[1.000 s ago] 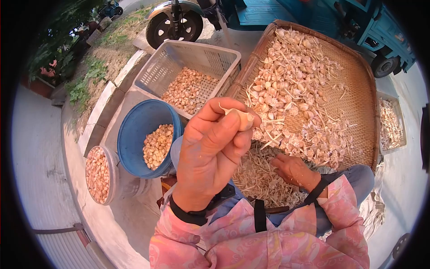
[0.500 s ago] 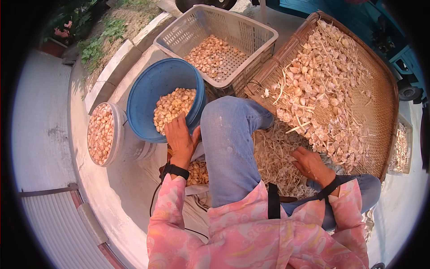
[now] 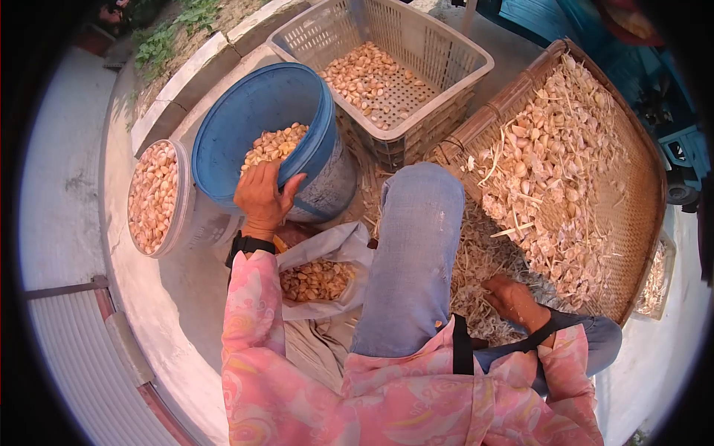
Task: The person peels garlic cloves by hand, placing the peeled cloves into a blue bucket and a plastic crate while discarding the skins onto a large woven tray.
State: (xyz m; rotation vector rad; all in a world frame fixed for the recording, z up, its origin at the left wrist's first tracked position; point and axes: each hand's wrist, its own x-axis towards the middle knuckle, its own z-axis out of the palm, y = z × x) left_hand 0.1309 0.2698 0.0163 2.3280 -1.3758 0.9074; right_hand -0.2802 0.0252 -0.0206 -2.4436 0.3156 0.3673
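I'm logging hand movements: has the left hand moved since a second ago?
Yes, leftward in the view. Against the blue bucket, the left hand has gone from right of it to its near rim.

No word, brand or number can be read. At the left, the round white plastic bucket (image 3: 204, 221) carries faint grey marks (image 3: 211, 238) on its outer wall, perhaps print, too small and blurred to make out. Just to its right, the large round blue plastic bucket (image 3: 238, 111) bears a pale, mottled patch (image 3: 327, 178) on its outer wall, with no legible letters.
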